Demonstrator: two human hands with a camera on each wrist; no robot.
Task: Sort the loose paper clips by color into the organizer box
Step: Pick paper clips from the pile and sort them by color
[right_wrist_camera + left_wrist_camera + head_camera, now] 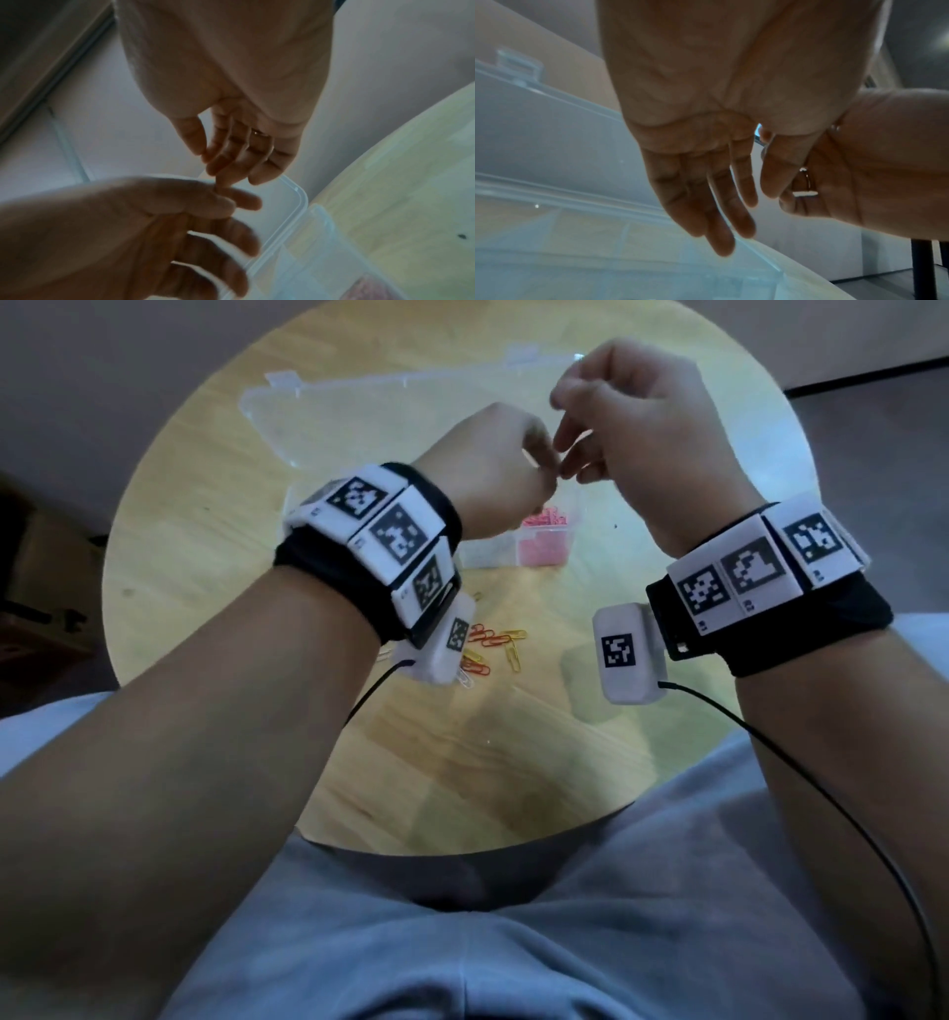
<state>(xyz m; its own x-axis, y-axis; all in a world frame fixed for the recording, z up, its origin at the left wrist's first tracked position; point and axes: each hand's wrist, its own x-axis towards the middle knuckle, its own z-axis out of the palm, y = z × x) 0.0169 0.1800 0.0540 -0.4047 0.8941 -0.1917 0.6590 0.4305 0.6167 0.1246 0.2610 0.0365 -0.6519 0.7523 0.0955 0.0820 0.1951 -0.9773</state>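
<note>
Both hands raised over the box (524, 546) at 12 — left hand (493, 454) and right hand (637, 428) fingertip to fingertip, probably passing a clip; fingers loosely curled, can't tell what's pinched. Pink clips (544, 539) already binned; loose clips (493, 644) wait at 6. Only coded wrist tags — no readable text.

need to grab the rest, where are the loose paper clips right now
In the head view the loose paper clips lie on the round table, nearer the person than the organizer box, partly hidden under the left wrist.
</note>
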